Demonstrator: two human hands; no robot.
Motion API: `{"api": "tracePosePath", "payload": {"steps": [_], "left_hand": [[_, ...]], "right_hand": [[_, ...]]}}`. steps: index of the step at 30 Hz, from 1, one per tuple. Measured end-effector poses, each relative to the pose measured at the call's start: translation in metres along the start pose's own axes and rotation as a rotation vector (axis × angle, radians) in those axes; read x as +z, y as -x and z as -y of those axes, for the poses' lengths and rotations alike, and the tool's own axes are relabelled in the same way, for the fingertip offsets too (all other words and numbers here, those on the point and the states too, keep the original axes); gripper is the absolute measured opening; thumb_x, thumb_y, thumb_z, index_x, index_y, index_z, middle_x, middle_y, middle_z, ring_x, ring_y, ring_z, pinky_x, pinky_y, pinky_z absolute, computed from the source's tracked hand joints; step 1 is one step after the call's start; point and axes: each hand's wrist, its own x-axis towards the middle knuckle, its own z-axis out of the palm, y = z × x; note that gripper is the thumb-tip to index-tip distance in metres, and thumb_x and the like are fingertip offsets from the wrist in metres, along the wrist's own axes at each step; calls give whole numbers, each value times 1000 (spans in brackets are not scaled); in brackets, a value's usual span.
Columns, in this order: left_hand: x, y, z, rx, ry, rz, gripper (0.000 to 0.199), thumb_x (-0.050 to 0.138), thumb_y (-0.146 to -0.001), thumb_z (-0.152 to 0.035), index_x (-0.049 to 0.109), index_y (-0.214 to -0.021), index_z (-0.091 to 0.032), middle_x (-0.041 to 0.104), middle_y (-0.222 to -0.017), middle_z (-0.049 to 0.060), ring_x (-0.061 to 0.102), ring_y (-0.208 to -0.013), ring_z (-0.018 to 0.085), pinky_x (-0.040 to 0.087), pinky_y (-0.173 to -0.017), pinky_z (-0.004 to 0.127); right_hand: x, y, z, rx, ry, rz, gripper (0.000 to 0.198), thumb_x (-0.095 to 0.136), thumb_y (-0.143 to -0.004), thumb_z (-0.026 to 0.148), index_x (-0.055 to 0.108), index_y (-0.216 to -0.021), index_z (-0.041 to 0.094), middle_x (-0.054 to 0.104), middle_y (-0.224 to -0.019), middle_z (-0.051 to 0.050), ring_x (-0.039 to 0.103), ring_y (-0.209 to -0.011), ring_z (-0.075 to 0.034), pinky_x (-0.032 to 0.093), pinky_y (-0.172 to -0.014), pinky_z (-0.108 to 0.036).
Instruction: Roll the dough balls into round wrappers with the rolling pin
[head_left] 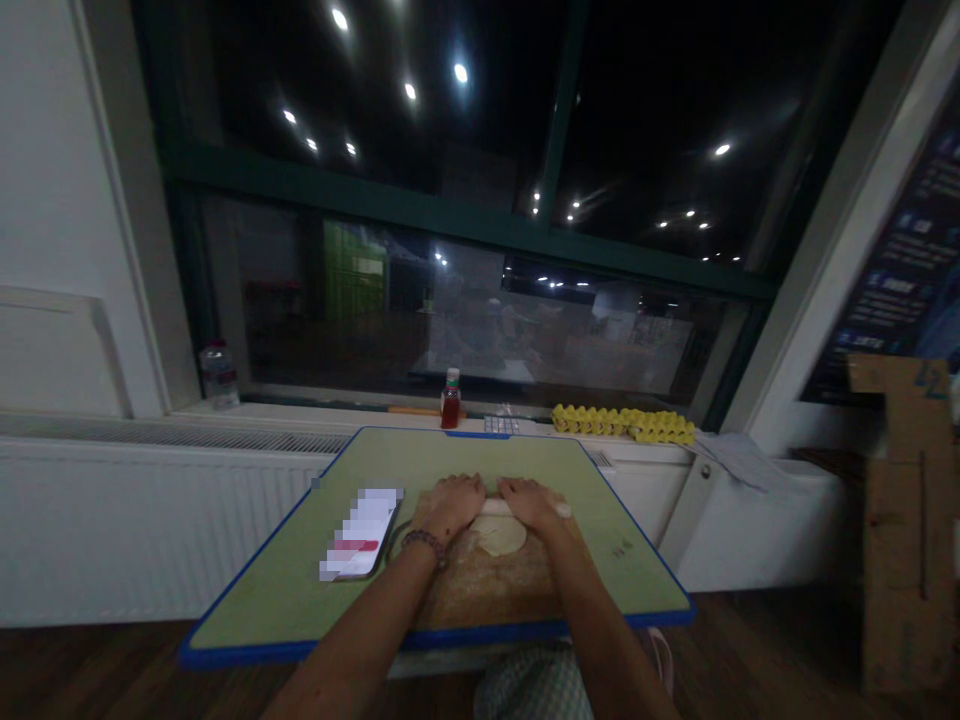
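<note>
A flat piece of pale dough (501, 536) lies on a wooden board (487, 590) dusted with flour. Across the dough's far edge rests a light rolling pin (494, 507), its right end showing past my fingers. My left hand (454, 503) is closed over the pin's left part, and a beaded bracelet circles that wrist. Over the right part my right hand (529, 502) is closed too. Both sets of fingers curl over the far side of the pin, where the fingertips are partly hidden.
The board lies on a green, blue-edged table (285, 600). A phone (364, 535) with a lit screen lies to its left. On the windowsill stand a bottle of red sauce (450, 402), a clear plastic bottle (219, 376) and yellow egg trays (622, 423). Cardboard (907, 540) leans at right.
</note>
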Motion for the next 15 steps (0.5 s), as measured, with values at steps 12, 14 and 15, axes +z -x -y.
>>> {"api": "tracePosePath", "payload": {"steps": [12, 14, 15], "left_hand": [[10, -5, 3, 45, -16, -94, 33, 36, -93, -20, 62, -114, -19, 65, -119, 11, 57, -111, 24, 42, -92, 34], [11, -5, 2, 65, -21, -111, 34, 36, -93, -20, 62, -115, -19, 63, -123, 11, 56, -113, 25, 41, -94, 36], [11, -5, 1, 72, -22, -119, 34, 36, -94, -20, 61, -116, -19, 62, -124, 11, 55, -114, 25, 40, -96, 37]], "right_hand": [[-7, 6, 5, -5, 74, 1, 48, 22, -98, 37, 63, -119, 24, 64, -126, -6, 60, -114, -23, 43, -93, -37], [-5, 9, 5, -23, 98, -14, 44, 26, -98, 32, 63, -119, 22, 64, -125, -7, 59, -114, -23, 42, -95, -37], [-3, 10, 5, -33, 110, -23, 42, 28, -97, 30, 62, -120, 21, 64, -125, -9, 59, -115, -23, 41, -96, -37]]}}
